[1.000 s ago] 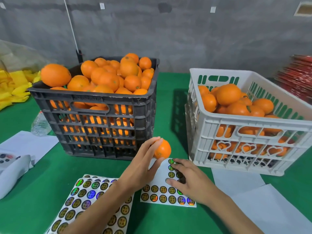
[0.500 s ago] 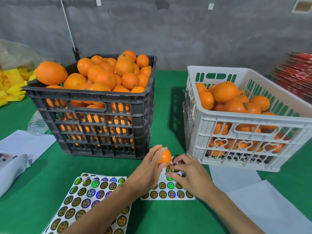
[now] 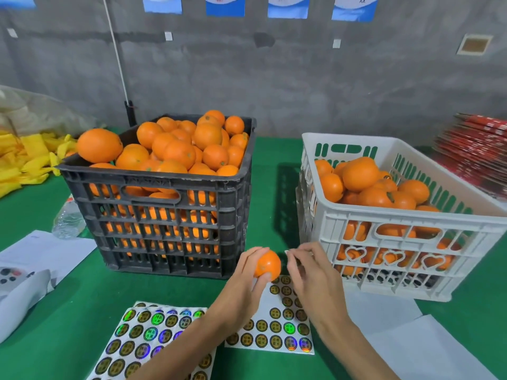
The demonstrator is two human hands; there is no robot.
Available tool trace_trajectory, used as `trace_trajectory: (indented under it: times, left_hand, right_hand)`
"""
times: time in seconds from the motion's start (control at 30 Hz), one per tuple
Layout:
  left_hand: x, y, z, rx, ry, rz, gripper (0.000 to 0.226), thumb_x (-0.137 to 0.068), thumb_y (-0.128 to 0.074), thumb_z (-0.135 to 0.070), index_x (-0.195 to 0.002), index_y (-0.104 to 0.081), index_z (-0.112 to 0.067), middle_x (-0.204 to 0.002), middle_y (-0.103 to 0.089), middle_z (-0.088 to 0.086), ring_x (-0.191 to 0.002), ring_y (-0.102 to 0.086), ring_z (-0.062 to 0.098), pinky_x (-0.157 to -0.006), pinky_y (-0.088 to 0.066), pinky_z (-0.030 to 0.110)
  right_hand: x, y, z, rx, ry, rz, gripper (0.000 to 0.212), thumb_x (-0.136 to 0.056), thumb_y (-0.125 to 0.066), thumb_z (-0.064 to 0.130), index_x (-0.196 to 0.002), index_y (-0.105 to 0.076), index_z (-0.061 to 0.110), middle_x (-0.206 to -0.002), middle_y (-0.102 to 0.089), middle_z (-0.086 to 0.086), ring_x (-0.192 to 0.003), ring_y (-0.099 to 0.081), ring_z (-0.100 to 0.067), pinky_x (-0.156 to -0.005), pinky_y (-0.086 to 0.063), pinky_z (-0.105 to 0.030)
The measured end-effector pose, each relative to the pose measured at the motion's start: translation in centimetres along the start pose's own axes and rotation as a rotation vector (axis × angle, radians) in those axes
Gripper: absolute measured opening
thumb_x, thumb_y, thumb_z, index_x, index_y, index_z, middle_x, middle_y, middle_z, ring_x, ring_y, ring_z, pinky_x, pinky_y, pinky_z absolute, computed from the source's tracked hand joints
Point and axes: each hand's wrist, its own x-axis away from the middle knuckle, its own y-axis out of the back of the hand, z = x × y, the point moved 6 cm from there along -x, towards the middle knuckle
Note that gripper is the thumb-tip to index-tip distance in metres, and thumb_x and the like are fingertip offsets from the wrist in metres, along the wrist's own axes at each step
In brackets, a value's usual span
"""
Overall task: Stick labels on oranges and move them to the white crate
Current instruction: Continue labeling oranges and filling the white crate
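Between the two crates, above the green counter, the left hand grips a single orange, fingers curled round it; the right hand, just beside the fruit, has its fingertips pinched together, though whether a label sits between them cannot be told; label sheets lie beneath both hands; black crate, at left, heaped with oranges; white crate, at right, partly filled; blank white papers lie at lower right.
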Motion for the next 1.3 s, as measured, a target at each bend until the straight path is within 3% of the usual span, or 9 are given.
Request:
trace_trajectory:
  times: [0.13, 0.3, 0.4, 0.5, 0.6, 0.7, 0.8, 1.07, 1.3]
  left_hand:
    - [-2.0, 3.0, -4.5, 0.125, -0.103, -0.109, 0.044, -0.107, -0.046, -0.038, -0.146, -0.029, -0.050, -0.151, -0.026, -0.029, -0.140, -0.034, -0.003, -0.109, -0.042, 0.022]
    - [-6.1, 8.6, -11.5, 0.045, -0.262, -0.337, 0.052, -0.103, -0.058, -0.034, -0.148, -0.035, -0.044, -0.154, -0.029, -0.025, -0.143, -0.036, 0.003, -0.111, -0.044, 0.032]
    - [-9.3, 10.5, -15.4, 0.031, -0.399, -0.233, 0.067, -0.097, -0.066, -0.018, -0.153, -0.032, -0.037, -0.156, -0.030, -0.019, -0.141, -0.040, 0.006, -0.110, -0.047, 0.033]
    - [-12.1, 13.6, -16.2, -0.168, -0.416, -0.198, 0.071, -0.094, -0.068, -0.016, -0.154, -0.034, -0.029, -0.151, -0.044, -0.008, -0.132, -0.051, 0.010, -0.102, -0.052, 0.040]
    - [-14.3, 19.1, -12.3, -0.656, 0.035, -0.240, 0.056, -0.096, -0.064, -0.039, -0.143, -0.045, -0.017, -0.135, -0.057, 0.011, -0.126, -0.054, 0.032, -0.094, -0.050, 0.048]
    - [-12.8, 22.7, -7.2, -0.886, 0.623, 0.093, 0.065, -0.098, -0.048, -0.062, -0.142, -0.048, -0.013, -0.144, -0.053, 0.014, -0.130, -0.051, 0.036, -0.105, -0.044, 0.044]
    - [-11.8, 24.2, -6.0, -0.798, 0.717, 0.205, 0.072, -0.098, -0.046, -0.065, -0.146, -0.046, -0.012, -0.149, -0.049, 0.011, -0.133, -0.049, 0.031, -0.105, -0.042, 0.038]
    - [-10.7, 28.7, -7.1, -0.625, 0.630, -0.039, 0.039, -0.069, -0.093, -0.035, -0.095, -0.070, -0.018, -0.101, -0.070, 0.007, -0.092, -0.065, 0.026, -0.086, -0.056, 0.039]
    - [-9.1, 24.5, -14.5, -0.053, 0.032, -0.566, 0.046, -0.079, -0.087, -0.031, -0.122, -0.073, -0.019, -0.108, -0.074, -0.009, -0.098, -0.068, 0.003, -0.086, -0.050, 0.014]
  right_hand:
    - [-2.2, 2.8, 3.3, -0.008, 0.115, -0.039, 0.021, -0.103, -0.056, 0.027, -0.115, -0.071, 0.018, -0.117, -0.059, 0.007, -0.087, -0.064, -0.010, -0.065, -0.058, -0.030]
    - [-6.7, 7.1, 6.6, -0.141, 0.011, -0.057, 0.067, -0.096, -0.038, 0.072, -0.148, -0.042, 0.029, -0.146, -0.044, 0.015, -0.117, -0.053, -0.001, -0.085, -0.049, -0.013]
    - [-11.0, 9.8, 6.6, -0.242, -0.060, -0.172, 0.075, -0.088, -0.066, 0.059, -0.149, -0.041, 0.025, -0.139, -0.050, 0.012, -0.119, -0.050, -0.001, -0.092, -0.043, -0.008]
    - [-15.2, 11.6, 5.0, -0.067, -0.075, -0.191, 0.069, -0.092, -0.073, 0.040, -0.149, -0.043, 0.016, -0.147, -0.050, -0.002, -0.127, -0.053, -0.021, -0.100, -0.044, -0.030]
    - [-17.2, 12.1, 2.8, 0.180, -0.061, -0.158, 0.048, -0.101, -0.059, 0.016, -0.146, -0.043, 0.016, -0.165, -0.026, -0.002, -0.109, -0.061, -0.037, -0.079, -0.049, -0.041]
    - [-18.2, 12.4, 0.6, 0.248, -0.102, -0.151, 0.039, -0.098, -0.052, 0.000, -0.134, -0.050, 0.014, -0.169, -0.018, -0.001, -0.089, -0.063, -0.040, -0.063, -0.042, -0.037]
    - [-17.9, 12.4, 0.2, 0.237, -0.102, -0.221, 0.032, -0.100, -0.054, 0.012, -0.132, -0.060, 0.014, -0.162, -0.035, 0.000, -0.093, -0.068, -0.035, -0.067, -0.052, -0.039]
    - [-14.4, 9.8, 3.7, -0.040, 0.141, -0.322, 0.019, -0.096, -0.062, 0.012, -0.110, -0.075, 0.010, -0.133, -0.065, 0.001, -0.110, -0.066, -0.018, -0.083, -0.057, -0.037]
    - [-14.0, 6.1, 7.7, -0.456, 0.152, -0.034, 0.047, -0.101, -0.057, 0.042, -0.146, -0.050, 0.032, -0.136, -0.056, 0.025, -0.114, -0.060, 0.004, -0.097, -0.050, -0.019]
